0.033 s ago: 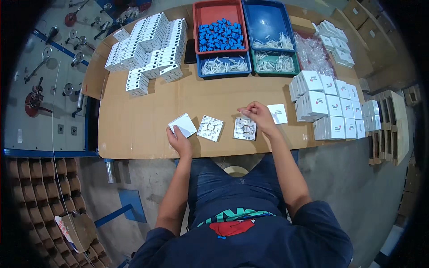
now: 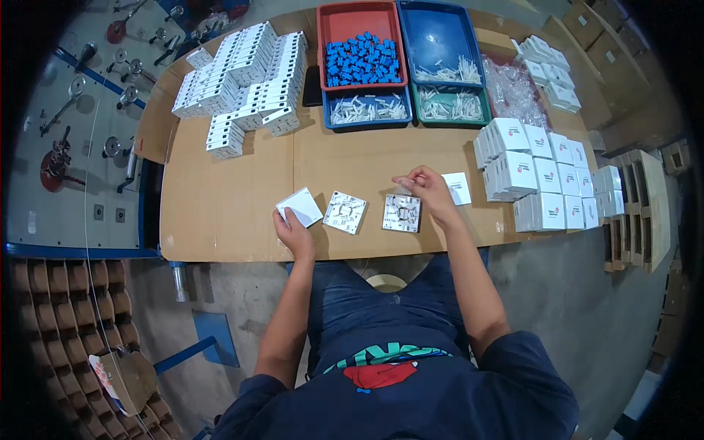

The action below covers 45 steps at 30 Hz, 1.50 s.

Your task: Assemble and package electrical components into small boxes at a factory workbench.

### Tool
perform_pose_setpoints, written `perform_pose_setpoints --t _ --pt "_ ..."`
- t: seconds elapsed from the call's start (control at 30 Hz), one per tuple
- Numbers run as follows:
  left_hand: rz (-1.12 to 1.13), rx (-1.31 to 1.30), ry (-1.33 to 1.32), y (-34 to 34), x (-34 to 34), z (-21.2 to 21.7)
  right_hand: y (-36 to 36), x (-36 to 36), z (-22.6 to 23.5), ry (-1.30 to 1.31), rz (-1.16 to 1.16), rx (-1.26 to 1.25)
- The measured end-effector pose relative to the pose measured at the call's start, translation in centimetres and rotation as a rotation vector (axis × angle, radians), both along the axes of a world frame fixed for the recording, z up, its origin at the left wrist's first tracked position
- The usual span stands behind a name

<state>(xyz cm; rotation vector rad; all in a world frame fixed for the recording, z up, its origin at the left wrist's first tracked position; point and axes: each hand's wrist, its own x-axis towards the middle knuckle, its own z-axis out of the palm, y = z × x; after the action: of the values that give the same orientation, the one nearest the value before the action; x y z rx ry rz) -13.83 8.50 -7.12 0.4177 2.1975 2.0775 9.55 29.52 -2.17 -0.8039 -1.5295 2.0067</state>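
Even bright light, fisheye-bent dark edges

A small assembly workshop or factory packing station: a cardboard-covered table carries a red tray of small blue parts, blue and green trays of white plastic pieces, and stacks of identical white boxes on both sides. Bare concrete floor, cardboard cartons and rows of cardboard tubes surround it
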Motion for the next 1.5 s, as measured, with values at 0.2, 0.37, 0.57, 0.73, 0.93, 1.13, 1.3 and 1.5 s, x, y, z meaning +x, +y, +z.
perform_pose_setpoints --t 0.2,0.37,0.57,0.73,0.93,1.13,1.3,1.5 --pt "0.003 -0.063 0.029 -0.2 -0.3 -0.6 1.1 1.4 1.7 0.279 -0.2 -0.395" --pt "0.016 -0.046 0.038 -0.2 -0.1 -0.9 0.8 1.9 0.7 0.371 -0.283 -0.566" --pt "-0.011 -0.076 0.032 -0.3 0.1 -0.6 0.8 3.1 -1.4 0.316 -0.275 -0.556" --pt "0.006 -0.057 0.047 -0.3 -0.1 -0.5 0.3 2.8 0.6 0.239 -0.242 -0.504" --pt "0.012 -0.061 0.046 -0.3 0.0 -0.7 0.4 3.3 0.6 0.139 -0.319 -0.473" --pt "0.022 -0.058 0.045 -0.3 -0.1 -1.2 1.1 2.5 0.1 0.12 -0.405 -0.348" --pt "0.019 -0.046 0.058 -0.2 0.0 -0.8 3.2 1.3 0.5 0.114 -0.45 -0.319" --pt "0.037 -0.043 0.055 -0.2 0.1 -0.2 8.3 -2.4 2.8 -0.064 -0.347 -0.111"
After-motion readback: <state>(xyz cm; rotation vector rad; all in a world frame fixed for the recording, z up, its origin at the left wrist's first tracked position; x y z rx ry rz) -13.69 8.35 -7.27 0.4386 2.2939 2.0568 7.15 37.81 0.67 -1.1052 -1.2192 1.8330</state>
